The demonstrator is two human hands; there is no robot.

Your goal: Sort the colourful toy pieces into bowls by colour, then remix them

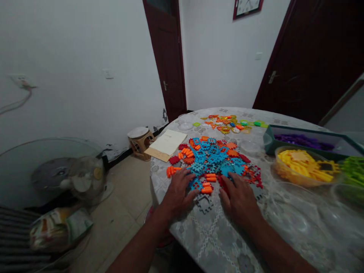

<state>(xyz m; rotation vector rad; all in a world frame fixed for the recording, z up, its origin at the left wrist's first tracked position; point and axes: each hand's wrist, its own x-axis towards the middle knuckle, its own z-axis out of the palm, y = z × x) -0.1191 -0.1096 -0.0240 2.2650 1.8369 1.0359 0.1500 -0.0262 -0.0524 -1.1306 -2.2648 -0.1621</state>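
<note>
A heap of blue plastic building pieces [212,157] lies on the table, mixed with red and orange ones. My left hand [179,191] rests at its near left edge, fingers spread and touching blue pieces. At the near right edge is my right hand [239,196], also with fingers apart, beside red and blue pieces. Neither hand visibly grips anything, though some fingertips blend into the heap. Between the hands lie short orange cylinders [207,188]. A grey notched piece [204,204] sits closest to me, between the two thumbs.
Farther back is a second pile of mixed small pieces [224,123]. A paper pad [168,142] lies at the left. On the right stand a dark green box [269,141] of purple pieces, a clear bowl [278,172] of yellow pieces, green pieces [352,170] and clear bowls [292,208].
</note>
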